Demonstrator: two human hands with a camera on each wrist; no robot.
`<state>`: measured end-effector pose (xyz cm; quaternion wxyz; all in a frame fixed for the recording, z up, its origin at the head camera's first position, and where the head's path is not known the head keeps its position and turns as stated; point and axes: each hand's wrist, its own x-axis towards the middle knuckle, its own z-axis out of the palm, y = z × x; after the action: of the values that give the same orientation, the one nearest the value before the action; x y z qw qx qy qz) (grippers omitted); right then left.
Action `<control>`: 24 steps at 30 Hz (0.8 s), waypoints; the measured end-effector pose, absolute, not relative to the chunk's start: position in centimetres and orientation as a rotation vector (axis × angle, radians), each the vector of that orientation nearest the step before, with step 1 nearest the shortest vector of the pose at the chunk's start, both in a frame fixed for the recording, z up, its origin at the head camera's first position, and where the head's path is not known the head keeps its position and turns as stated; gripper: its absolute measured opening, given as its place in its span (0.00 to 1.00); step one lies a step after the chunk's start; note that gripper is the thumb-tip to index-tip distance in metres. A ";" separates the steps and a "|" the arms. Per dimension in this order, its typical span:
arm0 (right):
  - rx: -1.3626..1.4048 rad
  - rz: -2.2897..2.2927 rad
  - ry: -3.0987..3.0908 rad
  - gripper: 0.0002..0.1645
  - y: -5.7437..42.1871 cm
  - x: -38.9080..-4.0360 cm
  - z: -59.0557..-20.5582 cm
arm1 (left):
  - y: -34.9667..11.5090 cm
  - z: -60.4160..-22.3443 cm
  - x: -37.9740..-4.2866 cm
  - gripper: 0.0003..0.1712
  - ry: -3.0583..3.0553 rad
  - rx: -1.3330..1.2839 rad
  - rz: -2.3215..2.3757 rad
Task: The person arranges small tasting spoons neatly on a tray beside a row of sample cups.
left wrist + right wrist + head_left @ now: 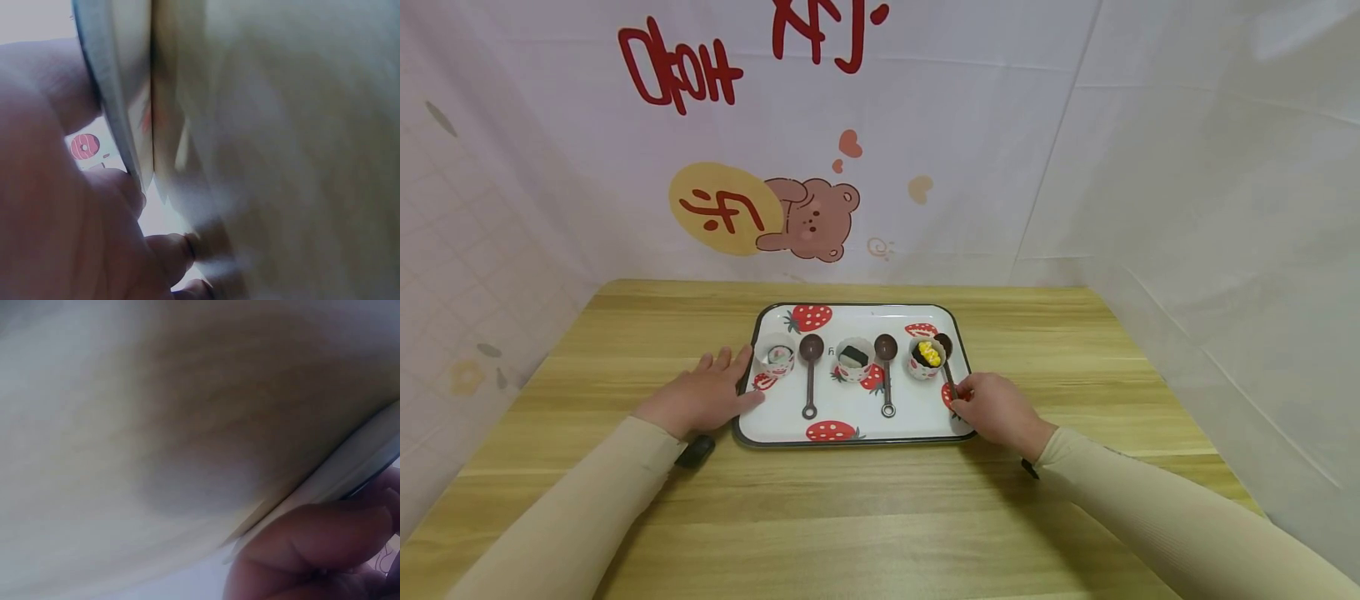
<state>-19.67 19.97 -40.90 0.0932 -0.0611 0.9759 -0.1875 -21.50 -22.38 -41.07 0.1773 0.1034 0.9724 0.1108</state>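
Note:
A white tray (pixel 790 429) with a dark rim and strawberry prints lies on the table. My left hand (pixel 703 397) rests at its left edge, thumb over the rim and the other fingers spread along the outside. At the right edge my right hand (pixel 997 410) pinches the handle end of a brown measuring spoon (pixel 951 379). That spoon's bowl sits just right of a paper cup (pixel 923 371) holding a yellow-topped sushi piece (pixel 929 353). Two more brown spoons, a middle one (pixel 887 348) and a left one (pixel 811 348), lie upright in the head view between the cups.
A middle paper cup (pixel 854 374) holds a white piece with a dark band. The left paper cup (pixel 768 364) holds a round sushi roll (pixel 780 357). Wooden table (pixel 850 517) surrounds the tray. White printed cloth (pixel 962 108) hangs behind and at both sides.

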 end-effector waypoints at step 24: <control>-0.214 -0.556 2.931 0.10 20.1 -19.6 -41.2 | -22.5 -41.2 -21.5 0.57 2.754 0.303 0.312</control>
<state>-19.57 20.14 -41.19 0.0750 -0.0712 0.9772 -0.1855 -21.54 -22.48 -41.18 0.1758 0.1070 0.9724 0.1100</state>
